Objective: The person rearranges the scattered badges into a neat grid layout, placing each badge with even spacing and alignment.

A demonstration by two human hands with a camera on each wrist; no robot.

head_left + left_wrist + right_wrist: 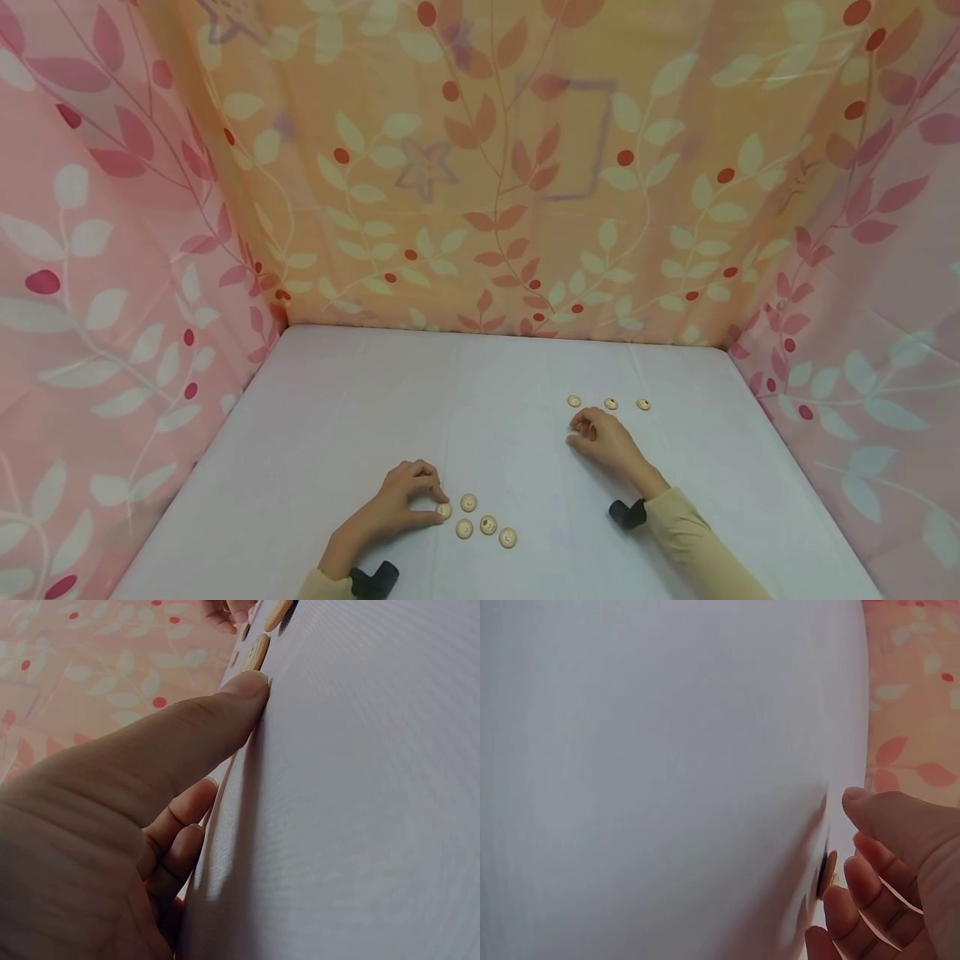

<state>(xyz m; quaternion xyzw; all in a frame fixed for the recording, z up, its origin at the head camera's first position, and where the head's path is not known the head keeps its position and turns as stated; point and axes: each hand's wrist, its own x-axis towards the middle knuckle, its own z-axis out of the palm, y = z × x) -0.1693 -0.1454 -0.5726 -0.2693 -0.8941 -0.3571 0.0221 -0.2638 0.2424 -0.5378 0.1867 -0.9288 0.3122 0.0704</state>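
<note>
My left hand (401, 504) is low over the white table, thumb and index finger pinching a round tan button (444, 510) by its edges. In the left wrist view, the thumb of that hand (142, 772) meets the rim of the button (257, 654). Several similar buttons (488, 525) lie flat just to its right. Farther back, my right hand (609, 442) hovers beside a row of three buttons (611, 403). The right wrist view shows the thumb of this hand (900, 862) apart from the loosely bent fingers, with a button (829, 874) just past the fingertips.
A white cloth covers the table (360, 400). An orange leaf-patterned curtain (480, 167) hangs along its back edge, with pink curtains (97, 292) at both sides. A black strap-on device (628, 514) sits at each wrist.
</note>
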